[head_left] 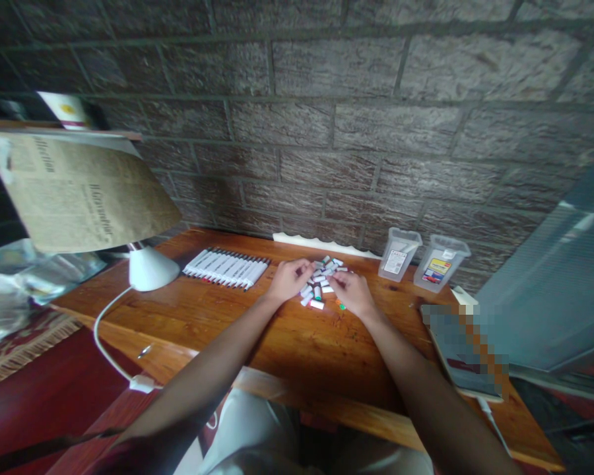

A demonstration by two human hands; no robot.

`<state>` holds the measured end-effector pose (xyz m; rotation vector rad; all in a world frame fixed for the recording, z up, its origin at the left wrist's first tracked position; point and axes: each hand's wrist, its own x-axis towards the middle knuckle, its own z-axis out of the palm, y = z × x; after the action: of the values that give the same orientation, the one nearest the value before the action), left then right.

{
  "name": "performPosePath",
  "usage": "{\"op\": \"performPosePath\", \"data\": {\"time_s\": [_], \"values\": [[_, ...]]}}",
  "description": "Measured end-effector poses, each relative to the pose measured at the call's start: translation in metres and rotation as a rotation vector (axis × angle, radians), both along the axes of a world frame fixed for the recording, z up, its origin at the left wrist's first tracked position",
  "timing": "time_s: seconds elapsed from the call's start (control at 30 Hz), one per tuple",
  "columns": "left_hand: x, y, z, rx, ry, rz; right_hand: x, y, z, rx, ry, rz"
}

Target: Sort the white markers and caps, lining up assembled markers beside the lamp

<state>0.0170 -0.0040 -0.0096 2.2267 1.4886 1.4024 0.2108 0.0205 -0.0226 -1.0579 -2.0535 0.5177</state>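
Watching through the head camera, I see both forearms angled in from the near edge of the worktop (287, 343), with the left hand (290, 280) and right hand (354, 293) close together, fingers curled inward and downward. Those fingers (304, 267) rest at a loose heap of short white marker pieces (324, 280), some with coloured ends; I cannot tell whether either hand is gripping one. The heap lies between and just beyond the hands. To the left, a neat row of white markers (226, 268) lies side by side. Two clear plastic boxes (400, 254) stand at the far right by the brick wall (336, 132), their coloured labels too small for me to read. The printing on a brown paper sheet (74, 191) at far left is unreadable too.
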Motion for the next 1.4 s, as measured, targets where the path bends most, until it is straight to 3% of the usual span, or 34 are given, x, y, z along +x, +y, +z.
{"op": "performPosePath", "data": {"time_s": [1.4], "values": [[0.0011,-0.0007,0.0002,-0.022,0.015,-0.016,-0.0001,-0.0012,0.0030,0.015,-0.079,-0.001]]}}
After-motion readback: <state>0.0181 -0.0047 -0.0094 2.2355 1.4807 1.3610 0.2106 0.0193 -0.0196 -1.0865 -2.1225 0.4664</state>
